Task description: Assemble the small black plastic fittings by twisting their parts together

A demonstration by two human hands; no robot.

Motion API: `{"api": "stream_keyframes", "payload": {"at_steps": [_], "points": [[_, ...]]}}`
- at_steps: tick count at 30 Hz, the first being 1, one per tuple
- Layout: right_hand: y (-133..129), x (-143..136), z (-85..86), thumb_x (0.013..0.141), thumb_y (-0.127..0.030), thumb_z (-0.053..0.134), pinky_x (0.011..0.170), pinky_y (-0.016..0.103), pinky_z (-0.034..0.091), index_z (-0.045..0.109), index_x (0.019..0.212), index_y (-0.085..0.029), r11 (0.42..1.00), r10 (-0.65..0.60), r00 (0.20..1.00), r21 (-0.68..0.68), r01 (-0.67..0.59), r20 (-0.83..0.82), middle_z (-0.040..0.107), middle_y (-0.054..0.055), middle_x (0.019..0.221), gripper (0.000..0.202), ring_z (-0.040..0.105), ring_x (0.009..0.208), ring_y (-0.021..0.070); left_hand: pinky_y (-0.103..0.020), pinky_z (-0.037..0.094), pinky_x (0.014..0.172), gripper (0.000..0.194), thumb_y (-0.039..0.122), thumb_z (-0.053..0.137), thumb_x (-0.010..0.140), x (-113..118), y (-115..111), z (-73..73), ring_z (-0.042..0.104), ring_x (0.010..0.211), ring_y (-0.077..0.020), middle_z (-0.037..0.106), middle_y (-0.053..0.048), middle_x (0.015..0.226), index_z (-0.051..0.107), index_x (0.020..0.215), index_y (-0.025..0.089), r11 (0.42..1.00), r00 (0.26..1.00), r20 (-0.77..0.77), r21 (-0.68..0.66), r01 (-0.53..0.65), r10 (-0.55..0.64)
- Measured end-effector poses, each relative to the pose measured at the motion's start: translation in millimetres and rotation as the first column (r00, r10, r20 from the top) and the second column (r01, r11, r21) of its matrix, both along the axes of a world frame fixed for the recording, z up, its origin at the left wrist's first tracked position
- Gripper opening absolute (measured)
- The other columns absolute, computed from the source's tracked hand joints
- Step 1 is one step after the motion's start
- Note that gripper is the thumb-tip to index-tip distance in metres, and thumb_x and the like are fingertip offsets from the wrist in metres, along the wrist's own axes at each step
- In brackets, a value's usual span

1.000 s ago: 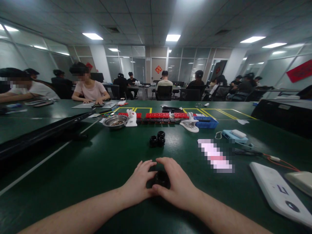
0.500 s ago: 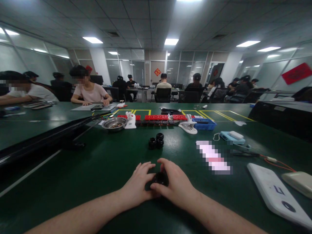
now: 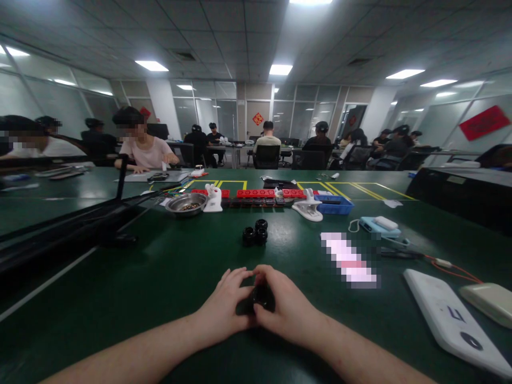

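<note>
My right hand (image 3: 286,298) is curled round a small black round piece (image 3: 262,300) near the table's front, thumb on the near side and fingers over the far side. Facing it, my left hand (image 3: 224,301) has its fingers apart and its thumb at the left edge of that piece; whether it touches is hard to tell. My fingertips nearly meet at the far side. Much of the piece is hidden by my fingers. Beyond my hands, three similar shiny black pieces (image 3: 256,233) stand close together on the green table (image 3: 180,288).
Behind stand a metal bowl (image 3: 186,205) with small parts, a red strip (image 3: 272,193), white clamps (image 3: 309,207) and a blue tray (image 3: 335,205). A long black frame (image 3: 52,224) lies left; a white device (image 3: 456,320) lies right. A person (image 3: 144,140) sits across the table.
My right hand's forefinger and thumb have shifted slightly round the black piece, and my fingertips have come closer together. A dark bar has risen from the black frame at left.
</note>
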State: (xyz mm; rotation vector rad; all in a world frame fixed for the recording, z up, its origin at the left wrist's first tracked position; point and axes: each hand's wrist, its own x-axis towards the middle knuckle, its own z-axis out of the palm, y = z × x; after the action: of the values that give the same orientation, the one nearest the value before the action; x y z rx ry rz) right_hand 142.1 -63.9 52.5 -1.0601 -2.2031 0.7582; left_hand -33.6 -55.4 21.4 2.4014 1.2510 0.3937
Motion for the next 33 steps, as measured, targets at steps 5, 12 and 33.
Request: {"api": "stream_keyframes", "payload": {"at_steps": [5,12,33], "points": [[-4,2,3.8,0.06,-0.01,0.051,0.101,0.049,0.02,0.033,0.121,-0.019,0.993,0.08,0.997,0.089,-0.079,-0.007,0.045,0.009,0.122,0.065,0.04,0.114,0.024,-0.055,0.011,0.102,0.044,0.042,0.063,0.067,-1,2,-4.0,0.027,0.123,-0.0307,0.038,-0.005,0.131,0.056,0.109,0.03,1.0,1.0,-0.004,0.015,-0.002,0.002],[-1,-2,-0.2,0.064,-0.021,0.063,0.086,0.038,0.04,0.046,0.108,-0.016,0.994,-0.103,0.994,0.034,0.102,0.043,0.054,0.008,0.1,0.048,0.05,0.095,0.0228,-0.055,0.013,0.102,0.041,0.042,0.062,0.068,0,0,0.5,0.027,0.124,-0.0311,0.038,-0.005,0.131,0.056,0.108,0.032,1.0,1.0,0.0,-0.014,-0.014,0.014],[-3,-5,-4.4,0.06,-0.007,0.051,0.086,0.034,0.038,0.046,0.104,-0.017,0.999,-0.036,0.999,-0.005,0.036,0.016,0.052,0.006,0.102,0.045,0.048,0.098,0.0196,-0.053,0.01,0.103,0.04,0.032,0.063,0.067,0,-1,1.0,0.026,0.125,-0.0292,0.038,-0.003,0.131,0.057,0.107,0.03,0.999,1.0,-0.009,-0.023,-0.025,0.025]]}}
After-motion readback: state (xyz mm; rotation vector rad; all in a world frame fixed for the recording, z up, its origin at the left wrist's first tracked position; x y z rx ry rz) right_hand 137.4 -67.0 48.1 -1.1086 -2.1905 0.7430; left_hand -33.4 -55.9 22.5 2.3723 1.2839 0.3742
